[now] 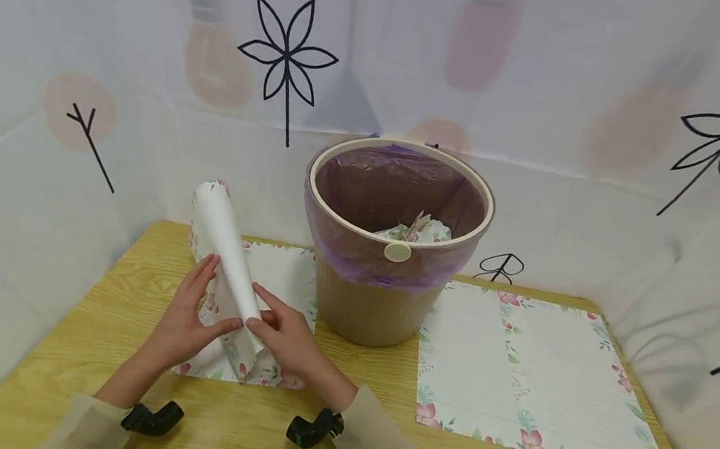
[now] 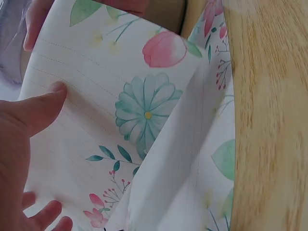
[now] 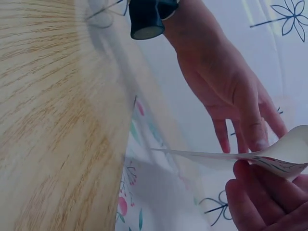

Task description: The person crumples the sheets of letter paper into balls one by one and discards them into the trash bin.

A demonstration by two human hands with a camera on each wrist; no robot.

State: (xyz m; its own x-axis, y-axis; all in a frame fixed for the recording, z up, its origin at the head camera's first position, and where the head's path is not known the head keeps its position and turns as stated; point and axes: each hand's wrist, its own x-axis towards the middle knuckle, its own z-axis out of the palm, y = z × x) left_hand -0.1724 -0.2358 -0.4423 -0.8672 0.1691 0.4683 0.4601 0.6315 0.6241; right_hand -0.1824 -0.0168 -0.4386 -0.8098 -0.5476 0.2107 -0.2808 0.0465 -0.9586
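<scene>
A floral-bordered paper sheet [image 1: 223,238] stands curled into a slanting tube over another flat sheet [image 1: 286,275] on the left of the table. The left hand [image 1: 181,330] lies along its left side, fingers extended. In the left wrist view, the left hand's [image 2: 24,125] thumb touches the printed face. The right hand [image 1: 292,340] pinches the lower right edge of the curled sheet; in the right wrist view, the right hand's [image 3: 269,202] fingers lie under the sheet's edge, its thumb out of sight. The left hand's [image 3: 231,86] thumb meets the paper opposite.
Behind the right hand stands a beige bin [image 1: 370,308] lined with a purple bag, crumpled floral paper [image 1: 420,230] inside. Two floral sheets [image 1: 516,378] lie flat at right on the wooden table [image 1: 375,376]. A patterned cloth [image 1: 382,47] hangs behind.
</scene>
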